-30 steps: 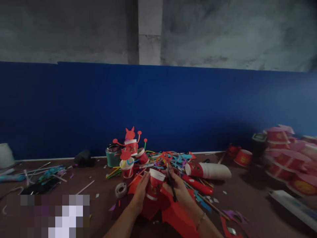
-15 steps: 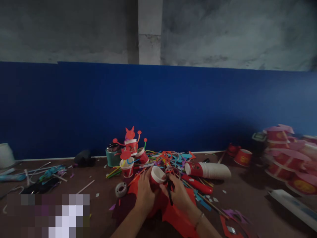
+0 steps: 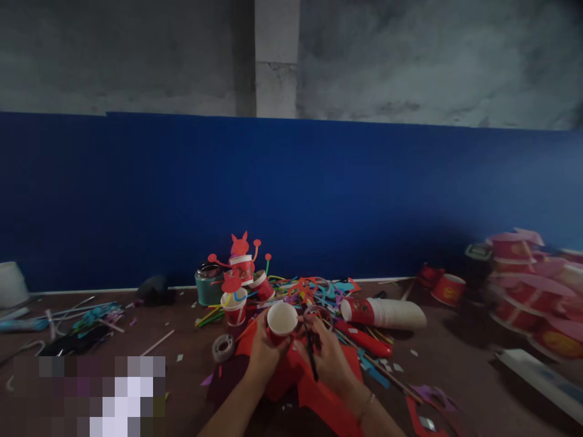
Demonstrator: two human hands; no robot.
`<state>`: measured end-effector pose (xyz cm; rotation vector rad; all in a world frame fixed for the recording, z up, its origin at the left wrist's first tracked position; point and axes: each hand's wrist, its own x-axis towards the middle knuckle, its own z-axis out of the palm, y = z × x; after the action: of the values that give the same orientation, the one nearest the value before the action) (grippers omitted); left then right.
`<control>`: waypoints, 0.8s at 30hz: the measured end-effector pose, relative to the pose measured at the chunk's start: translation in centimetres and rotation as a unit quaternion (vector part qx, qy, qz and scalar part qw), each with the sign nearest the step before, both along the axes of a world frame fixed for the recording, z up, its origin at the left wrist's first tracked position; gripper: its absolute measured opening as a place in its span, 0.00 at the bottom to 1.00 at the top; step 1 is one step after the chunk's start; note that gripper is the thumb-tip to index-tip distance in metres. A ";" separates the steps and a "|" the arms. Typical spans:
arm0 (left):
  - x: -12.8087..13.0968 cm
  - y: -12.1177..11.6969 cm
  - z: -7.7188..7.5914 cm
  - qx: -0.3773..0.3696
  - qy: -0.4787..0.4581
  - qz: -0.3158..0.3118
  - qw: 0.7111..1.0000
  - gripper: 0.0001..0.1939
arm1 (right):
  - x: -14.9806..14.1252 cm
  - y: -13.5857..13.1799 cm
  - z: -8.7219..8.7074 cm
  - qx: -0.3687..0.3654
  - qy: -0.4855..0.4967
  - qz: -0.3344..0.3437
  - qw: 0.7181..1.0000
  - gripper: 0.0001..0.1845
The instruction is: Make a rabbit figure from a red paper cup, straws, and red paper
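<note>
My left hand (image 3: 264, 349) is closed around a white-lined red paper cup (image 3: 281, 318), its open mouth tipped toward me. Just to the right, my right hand (image 3: 321, 349) grips a slim black tool (image 3: 311, 352) pointing down toward me; its exact kind is unclear. The right fingertips are close to the cup's side, and whether they touch it I cannot tell. Red paper sheets (image 3: 328, 403) lie beneath both hands. Behind the cup are a round tape-like ring (image 3: 324, 314) and a heap of coloured strips (image 3: 314, 291).
Decorated cup figures (image 3: 240, 267) stand beside a teal tin (image 3: 207, 285). A tape roll (image 3: 223, 348) lies left of my hands. To the right are stacked paper cups (image 3: 396, 312), a red tool-like object (image 3: 368, 340) and pink-and-red cup pieces (image 3: 528, 291). A blue panel (image 3: 291, 194) rises behind.
The cup has moved slightly left and turned, so its mouth faces up toward me more. My right hand still holds the black tool.
</note>
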<state>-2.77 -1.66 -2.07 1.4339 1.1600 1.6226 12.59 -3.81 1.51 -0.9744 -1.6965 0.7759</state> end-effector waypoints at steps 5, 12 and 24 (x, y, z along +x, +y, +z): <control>-0.7 0.6 0.1 -0.040 -0.011 0.019 0.999 0.33 | 0.5 -0.1 1.1 -0.191 0.094 0.109 0.971 0.19; -1.0 0.1 0.6 0.029 0.051 0.022 0.998 0.22 | 2.9 -0.8 1.5 -0.319 0.151 0.239 0.905 0.14; -1.2 0.2 0.3 0.052 0.108 0.054 0.991 0.11 | 4.4 -0.3 1.4 -0.356 0.106 0.279 0.885 0.13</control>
<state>-3.98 -1.42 -1.81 1.6718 1.3104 1.6537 16.96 -4.16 2.90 -0.8120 -1.5159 1.9144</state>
